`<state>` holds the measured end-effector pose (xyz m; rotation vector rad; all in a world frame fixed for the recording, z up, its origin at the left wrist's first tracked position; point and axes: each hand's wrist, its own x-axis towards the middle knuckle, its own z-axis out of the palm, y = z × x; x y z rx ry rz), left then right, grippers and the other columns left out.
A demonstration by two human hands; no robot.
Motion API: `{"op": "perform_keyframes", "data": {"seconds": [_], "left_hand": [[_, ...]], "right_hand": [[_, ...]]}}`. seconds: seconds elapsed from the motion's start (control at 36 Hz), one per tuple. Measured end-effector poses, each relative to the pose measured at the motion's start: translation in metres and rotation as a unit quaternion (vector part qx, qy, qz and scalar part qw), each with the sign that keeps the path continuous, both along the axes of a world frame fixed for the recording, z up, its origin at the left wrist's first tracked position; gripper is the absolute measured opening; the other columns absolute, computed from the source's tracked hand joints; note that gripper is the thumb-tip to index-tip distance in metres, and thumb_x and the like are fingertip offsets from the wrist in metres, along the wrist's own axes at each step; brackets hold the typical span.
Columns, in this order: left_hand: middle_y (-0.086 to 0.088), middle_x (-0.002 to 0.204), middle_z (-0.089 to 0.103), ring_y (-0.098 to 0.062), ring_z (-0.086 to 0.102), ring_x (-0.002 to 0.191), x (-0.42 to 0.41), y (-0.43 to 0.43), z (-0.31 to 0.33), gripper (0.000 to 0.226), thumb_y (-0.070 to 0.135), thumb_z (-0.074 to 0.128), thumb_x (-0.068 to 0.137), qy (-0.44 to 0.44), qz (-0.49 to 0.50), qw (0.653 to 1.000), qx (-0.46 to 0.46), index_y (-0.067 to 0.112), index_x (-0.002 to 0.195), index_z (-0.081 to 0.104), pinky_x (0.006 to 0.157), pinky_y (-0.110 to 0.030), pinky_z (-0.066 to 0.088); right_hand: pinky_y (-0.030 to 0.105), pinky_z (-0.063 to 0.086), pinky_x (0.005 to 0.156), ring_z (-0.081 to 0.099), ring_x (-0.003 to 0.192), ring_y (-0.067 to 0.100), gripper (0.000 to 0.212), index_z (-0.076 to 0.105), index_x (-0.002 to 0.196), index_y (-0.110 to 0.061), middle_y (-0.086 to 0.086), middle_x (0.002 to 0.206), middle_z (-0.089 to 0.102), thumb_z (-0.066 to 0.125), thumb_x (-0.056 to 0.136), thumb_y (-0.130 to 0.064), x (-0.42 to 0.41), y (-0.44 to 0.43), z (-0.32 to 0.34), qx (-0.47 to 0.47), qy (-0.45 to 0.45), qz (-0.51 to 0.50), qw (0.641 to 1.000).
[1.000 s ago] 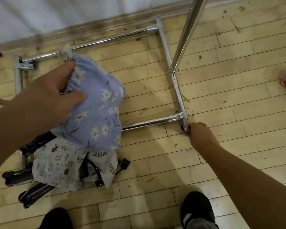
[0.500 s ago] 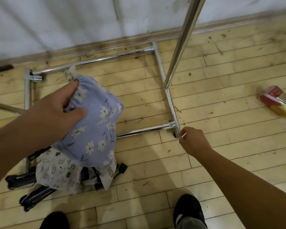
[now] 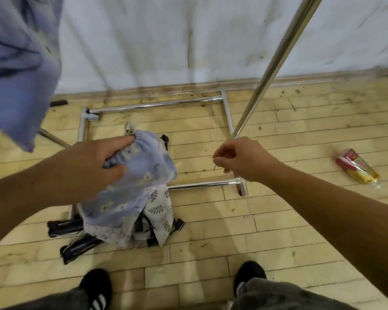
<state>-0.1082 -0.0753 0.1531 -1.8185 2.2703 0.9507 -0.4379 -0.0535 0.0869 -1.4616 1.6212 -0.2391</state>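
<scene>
Now, your left hand (image 3: 92,168) grips the blue floral garment (image 3: 148,168), left of the chrome pole (image 3: 276,63); your right hand (image 3: 242,159), at its foot, pinches a small sliver (image 3: 214,168).

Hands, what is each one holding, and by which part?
Left hand grips the blue floral garment by its gathered top edge. Right hand pinches a tiny sliver, too small to identify.

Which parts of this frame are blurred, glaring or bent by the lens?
Head view: blue cloth at top left is motion-smeared; chrome pole carries glare streaks; floor planks bow from wide-angle distortion; left hand and floral garment are fairly sharp.
</scene>
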Motion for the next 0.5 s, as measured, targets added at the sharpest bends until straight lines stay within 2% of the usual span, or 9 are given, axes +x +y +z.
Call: {"op": "perform_keyframes", "data": {"seconds": [0.06, 0.11, 0.17, 0.19, 0.25, 0.28, 0.33, 0.42, 0.5], "left_hand": [[0.007, 0.109, 0.072, -0.02, 0.068, 0.092, 0.007, 0.004, 0.011, 0.06, 0.034, 0.067, 0.095, 0.011, -0.009, 1.0, -0.011, 0.044, 0.15, 0.045, 0.081, -0.041, 0.054], [0.005, 0.116, 0.072, -0.022, 0.069, 0.098, 0.015, 0.013, 0.023, 0.048, 0.032, 0.068, 0.096, 0.031, -0.009, 0.999, -0.018, 0.055, 0.134, 0.05, 0.085, -0.044, 0.054], [0.007, 0.116, 0.07, -0.023, 0.069, 0.101, 0.02, 0.023, 0.033, 0.041, 0.034, 0.068, 0.096, 0.048, -0.011, 0.998, -0.028, 0.064, 0.114, 0.046, 0.088, -0.046, 0.054], [0.006, 0.114, 0.071, -0.024, 0.069, 0.099, 0.024, 0.027, 0.04, 0.04, 0.036, 0.067, 0.096, 0.052, -0.014, 0.998, -0.033, 0.065, 0.111, 0.045, 0.087, -0.046, 0.054], [0.001, 0.111, 0.071, -0.025, 0.065, 0.093, 0.026, 0.035, 0.05, 0.038, 0.034, 0.067, 0.097, 0.051, -0.008, 0.997, -0.06, 0.057, 0.122, 0.049, 0.08, -0.041, 0.05], [0.002, 0.111, 0.069, -0.023, 0.061, 0.091, 0.026, 0.038, 0.054, 0.038, 0.034, 0.066, 0.097, 0.045, -0.001, 0.996, -0.073, 0.047, 0.131, 0.054, 0.078, -0.039, 0.046], [0.005, 0.116, 0.065, -0.019, 0.056, 0.091, 0.029, 0.047, 0.064, 0.044, 0.036, 0.064, 0.099, 0.035, -0.002, 0.996, -0.078, 0.037, 0.142, 0.055, 0.079, -0.036, 0.042], [0.008, 0.118, 0.06, -0.015, 0.053, 0.095, 0.036, 0.059, 0.069, 0.05, 0.036, 0.062, 0.1, 0.058, 0.019, 0.995, -0.08, 0.036, 0.148, 0.051, 0.082, -0.034, 0.041], [0.005, 0.111, 0.063, -0.016, 0.058, 0.088, 0.037, 0.064, 0.071, 0.048, 0.029, 0.061, 0.1, 0.079, 0.029, 0.992, -0.092, 0.038, 0.147, 0.053, 0.073, -0.03, 0.041]], "right_hand": [[0.013, 0.05, 0.064, 0.07, 0.074, -0.004, 0.005, 0.071, 0.101, -0.031, -0.014, 0.088, 0.073, 0.07, 0.096, -0.029, 0.01, -0.008, 0.024, -0.021, 0.001, 0.021, 1.0], [0.012, 0.05, 0.061, 0.07, 0.074, -0.003, 0.008, 0.072, 0.104, -0.028, -0.014, 0.089, 0.073, 0.069, 0.097, -0.029, 0.024, -0.014, 0.045, -0.042, 0.008, 0.039, 0.998], [0.01, 0.05, 0.057, 0.071, 0.073, -0.003, 0.009, 0.073, 0.104, -0.024, -0.013, 0.089, 0.074, 0.07, 0.097, -0.029, 0.039, -0.018, 0.065, -0.059, 0.008, 0.044, 0.997], [0.01, 0.051, 0.056, 0.071, 0.073, -0.003, 0.01, 0.075, 0.103, -0.023, -0.012, 0.089, 0.075, 0.07, 0.097, -0.029, 0.048, -0.018, 0.075, -0.068, 0.001, 0.043, 0.997], [0.016, 0.055, 0.058, 0.073, 0.073, 0.0, 0.01, 0.076, 0.1, -0.02, -0.009, 0.088, 0.077, 0.072, 0.096, -0.028, 0.063, -0.016, 0.096, -0.079, -0.024, 0.026, 0.996], [0.02, 0.058, 0.059, 0.074, 0.073, 0.002, 0.01, 0.076, 0.099, -0.019, -0.008, 0.087, 0.078, 0.072, 0.096, -0.028, 0.07, -0.014, 0.107, -0.082, -0.04, 0.017, 0.996], [0.026, 0.062, 0.063, 0.075, 0.073, 0.005, 0.012, 0.076, 0.097, -0.016, -0.005, 0.087, 0.079, 0.072, 0.096, -0.027, 0.089, -0.005, 0.13, -0.087, -0.076, 0.013, 0.993], [0.03, 0.059, 0.063, 0.077, 0.073, 0.011, 0.015, 0.077, 0.098, -0.012, -0.001, 0.088, 0.08, 0.073, 0.096, -0.026, 0.117, 0.013, 0.163, -0.096, -0.117, 0.014, 0.988], [0.031, 0.056, 0.061, 0.076, 0.075, 0.013, 0.019, 0.077, 0.101, -0.013, -0.003, 0.09, 0.08, 0.071, 0.098, -0.031, 0.13, 0.032, 0.187, -0.106, -0.141, -0.015, 0.984]]}}
